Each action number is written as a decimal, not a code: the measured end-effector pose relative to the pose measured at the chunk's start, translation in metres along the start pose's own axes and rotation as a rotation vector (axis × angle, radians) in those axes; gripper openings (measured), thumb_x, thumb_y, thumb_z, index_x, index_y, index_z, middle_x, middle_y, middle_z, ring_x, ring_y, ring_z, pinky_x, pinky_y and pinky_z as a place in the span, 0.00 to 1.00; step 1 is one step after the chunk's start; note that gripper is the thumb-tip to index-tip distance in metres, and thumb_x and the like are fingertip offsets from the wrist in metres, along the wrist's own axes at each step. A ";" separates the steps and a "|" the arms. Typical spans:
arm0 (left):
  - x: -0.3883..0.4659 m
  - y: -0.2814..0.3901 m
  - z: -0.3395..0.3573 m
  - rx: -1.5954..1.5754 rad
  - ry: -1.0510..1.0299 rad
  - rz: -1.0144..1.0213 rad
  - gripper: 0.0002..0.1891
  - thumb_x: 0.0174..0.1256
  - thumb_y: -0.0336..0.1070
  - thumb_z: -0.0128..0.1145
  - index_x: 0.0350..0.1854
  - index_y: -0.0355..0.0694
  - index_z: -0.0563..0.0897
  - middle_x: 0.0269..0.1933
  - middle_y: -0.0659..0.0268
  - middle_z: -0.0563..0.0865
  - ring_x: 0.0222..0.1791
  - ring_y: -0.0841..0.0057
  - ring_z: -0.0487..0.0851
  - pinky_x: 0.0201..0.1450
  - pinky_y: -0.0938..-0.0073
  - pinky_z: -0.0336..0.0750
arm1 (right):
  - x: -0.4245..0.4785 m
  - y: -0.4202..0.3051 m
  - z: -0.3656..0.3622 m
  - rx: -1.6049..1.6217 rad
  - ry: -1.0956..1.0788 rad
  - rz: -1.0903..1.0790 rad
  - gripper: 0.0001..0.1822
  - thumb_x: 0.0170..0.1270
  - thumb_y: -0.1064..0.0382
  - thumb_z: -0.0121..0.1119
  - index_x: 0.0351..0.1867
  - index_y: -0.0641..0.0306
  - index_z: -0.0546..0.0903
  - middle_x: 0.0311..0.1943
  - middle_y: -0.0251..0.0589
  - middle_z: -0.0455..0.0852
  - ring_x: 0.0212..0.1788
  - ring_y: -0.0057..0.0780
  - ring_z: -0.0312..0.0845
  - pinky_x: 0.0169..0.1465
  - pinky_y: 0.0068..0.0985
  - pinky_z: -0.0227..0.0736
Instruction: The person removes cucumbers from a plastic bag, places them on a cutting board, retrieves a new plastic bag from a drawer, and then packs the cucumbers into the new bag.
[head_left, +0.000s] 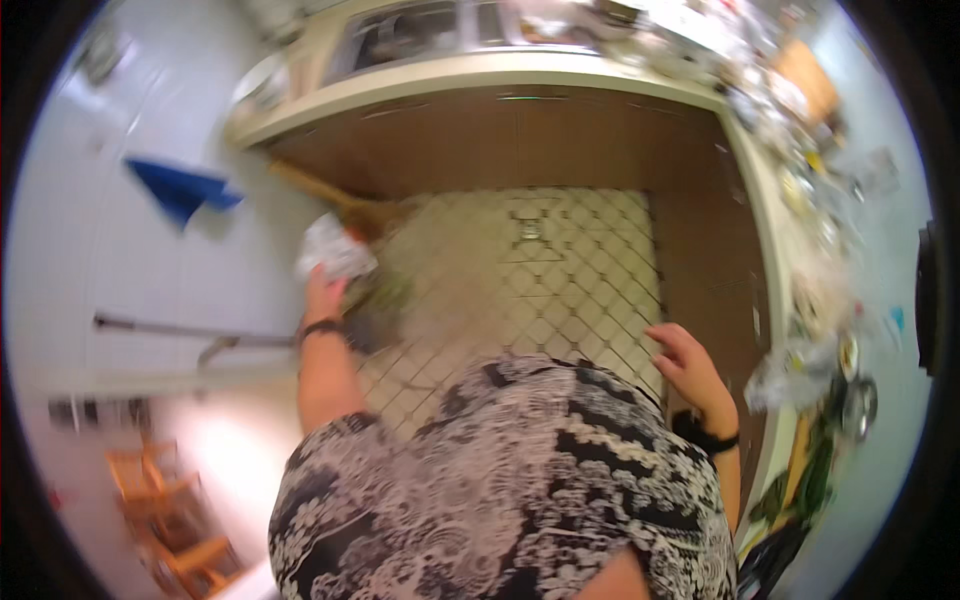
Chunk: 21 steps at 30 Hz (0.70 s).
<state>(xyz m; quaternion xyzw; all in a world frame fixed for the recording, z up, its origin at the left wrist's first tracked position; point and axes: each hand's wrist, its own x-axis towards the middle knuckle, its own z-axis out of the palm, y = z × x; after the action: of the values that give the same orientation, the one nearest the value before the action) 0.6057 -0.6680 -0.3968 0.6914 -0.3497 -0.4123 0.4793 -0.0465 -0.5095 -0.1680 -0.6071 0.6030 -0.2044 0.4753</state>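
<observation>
My left hand (325, 289) is stretched out over the floor on the left, gripping a crumpled whitish plastic bag (337, 251). Something orange-red shows at the bag's edge, too blurred to name. Just beyond the bag, what looks like a broom (367, 214) leans in the corner between wall and cabinet. A blurred greenish and dark thing (375, 307) lies below the left hand. On the other side, my right hand (684, 364) hangs with nothing in it, fingers slightly apart, near the brown cabinet front (705, 277).
A sink (409, 34) is set into the far counter. Plastic bags and kitchen goods crowd the right-hand counter (776, 289). The tiled floor has a drain (530, 229). A blue cloth (184, 187) hangs at the left wall, above a dark rod (195, 332). Wooden chairs (172, 517) stand lower left.
</observation>
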 end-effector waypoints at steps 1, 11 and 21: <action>-0.001 -0.004 -0.004 -0.045 0.000 -0.045 0.23 0.68 0.45 0.50 0.63 0.42 0.70 0.64 0.59 0.73 0.62 0.61 0.71 0.60 0.54 0.69 | -0.001 0.004 -0.001 -0.062 0.009 -0.007 0.21 0.61 0.70 0.58 0.57 0.62 0.76 0.52 0.44 0.77 0.51 0.37 0.76 0.51 0.29 0.76; -0.037 0.063 0.071 0.079 0.105 -0.432 0.30 0.67 0.63 0.44 0.64 0.49 0.68 0.61 0.55 0.72 0.51 0.62 0.75 0.51 0.63 0.72 | -0.031 0.077 0.003 -0.093 0.147 -0.179 0.24 0.52 0.67 0.64 0.54 0.52 0.81 0.46 0.45 0.85 0.49 0.43 0.79 0.54 0.32 0.72; -0.039 0.218 0.293 0.066 -0.538 0.166 0.33 0.67 0.25 0.55 0.73 0.39 0.59 0.70 0.52 0.66 0.64 0.67 0.72 0.57 0.77 0.73 | -0.246 0.206 -0.017 0.171 0.022 0.719 0.20 0.51 0.66 0.65 0.50 0.57 0.85 0.40 0.39 0.87 0.42 0.29 0.80 0.44 0.26 0.75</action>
<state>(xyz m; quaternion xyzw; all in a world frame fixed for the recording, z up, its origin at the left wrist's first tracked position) 0.3044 -0.8076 -0.2393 0.5414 -0.5329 -0.5288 0.3784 -0.2178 -0.2507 -0.2496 -0.3121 0.7637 -0.0805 0.5594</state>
